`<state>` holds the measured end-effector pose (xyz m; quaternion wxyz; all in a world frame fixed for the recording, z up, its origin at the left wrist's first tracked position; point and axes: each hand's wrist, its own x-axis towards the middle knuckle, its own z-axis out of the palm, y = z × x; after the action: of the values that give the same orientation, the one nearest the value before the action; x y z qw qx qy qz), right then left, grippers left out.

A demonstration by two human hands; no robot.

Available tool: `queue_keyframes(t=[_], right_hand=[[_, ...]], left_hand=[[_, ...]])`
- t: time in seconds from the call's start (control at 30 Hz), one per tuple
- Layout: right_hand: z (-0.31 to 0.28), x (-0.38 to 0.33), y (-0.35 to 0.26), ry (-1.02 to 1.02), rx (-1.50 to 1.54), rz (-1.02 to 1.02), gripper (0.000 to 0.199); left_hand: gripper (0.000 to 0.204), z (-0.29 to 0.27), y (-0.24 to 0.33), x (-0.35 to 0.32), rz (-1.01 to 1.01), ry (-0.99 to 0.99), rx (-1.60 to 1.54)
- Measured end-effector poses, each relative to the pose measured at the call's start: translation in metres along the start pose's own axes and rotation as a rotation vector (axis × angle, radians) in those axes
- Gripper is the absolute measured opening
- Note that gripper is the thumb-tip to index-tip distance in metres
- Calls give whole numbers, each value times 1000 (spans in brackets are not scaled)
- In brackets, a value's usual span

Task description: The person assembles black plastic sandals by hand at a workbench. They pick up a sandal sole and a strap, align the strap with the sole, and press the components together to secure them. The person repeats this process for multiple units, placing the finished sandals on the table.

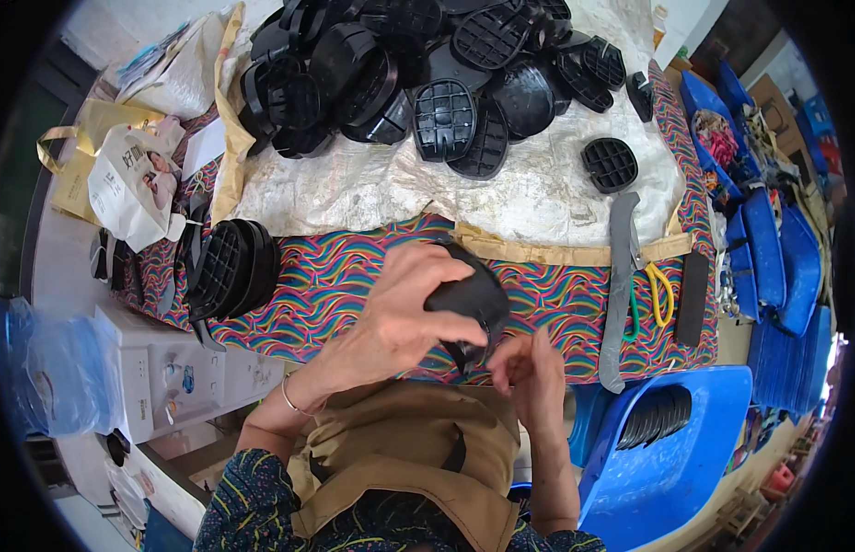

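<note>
My left hand (404, 299) grips a rounded black moulded piece (478, 299), tilted over the front of the table, thumb and fingers wrapped round its sides. Just right of it, my right hand (531, 373) has its fingers curled together close to the piece's lower edge; anything held in them is hidden. Left of my hands stands a short stack of the same black pieces (230, 271), their gridded faces showing. A large heap of them (391, 74) covers the far side, and a single gridded piece (610, 166) lies apart at the right.
A long grey blade-like tool (619, 285), yellow-handled scissors (662, 294) and a dark bar (692, 299) lie at the right on the patterned cloth (556, 308). A blue tub (676, 478) below holds a row of black pieces. Bags (133, 189) stand at left.
</note>
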<state>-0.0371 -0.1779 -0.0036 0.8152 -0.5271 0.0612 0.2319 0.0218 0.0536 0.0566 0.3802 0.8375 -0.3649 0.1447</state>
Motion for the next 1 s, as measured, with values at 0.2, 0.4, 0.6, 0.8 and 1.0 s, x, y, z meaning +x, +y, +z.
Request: queue_keyframes(t=[0.2, 0.4, 0.6, 0.8, 1.0], right_hand=[[24, 30, -18, 114, 243, -76, 51], [37, 37, -20, 374, 290, -478, 45], [47, 44, -6, 572, 184, -581, 45], [63, 44, -8, 593, 240, -571, 46], [53, 40, -1, 501, 127, -589, 46]], left_hand=[[16, 16, -1, -4, 108, -23, -346], [56, 26, 8, -5, -332, 372, -731], [39, 64, 31, -15, -657, 406, -898], [33, 71, 25, -17, -630, 442, -666], [34, 54, 9, -5, -610, 416, -1014]])
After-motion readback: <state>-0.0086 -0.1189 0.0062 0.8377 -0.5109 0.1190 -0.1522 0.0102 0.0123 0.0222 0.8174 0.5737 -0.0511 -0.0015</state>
